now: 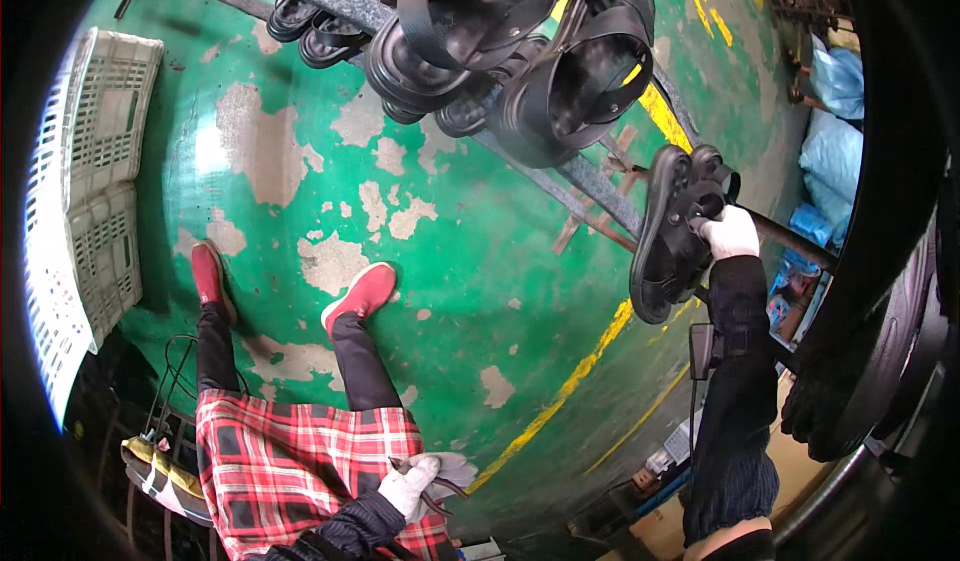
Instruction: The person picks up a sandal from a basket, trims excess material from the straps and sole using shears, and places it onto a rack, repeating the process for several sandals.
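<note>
Low on the left, small dark metal scissors (432,488) are clenched in the left hand (408,485) above a red checked apron (290,456). Up on the right, a black rubber sandal (668,233) on the rack is gripped by the right hand (730,233).

So there's a black sandal (668,233) with chunky straps, held up on edge at the end of the rail, sole facing left (pretty glossy too). Small scissors (432,489) rest low, over the plaid lap.
</note>
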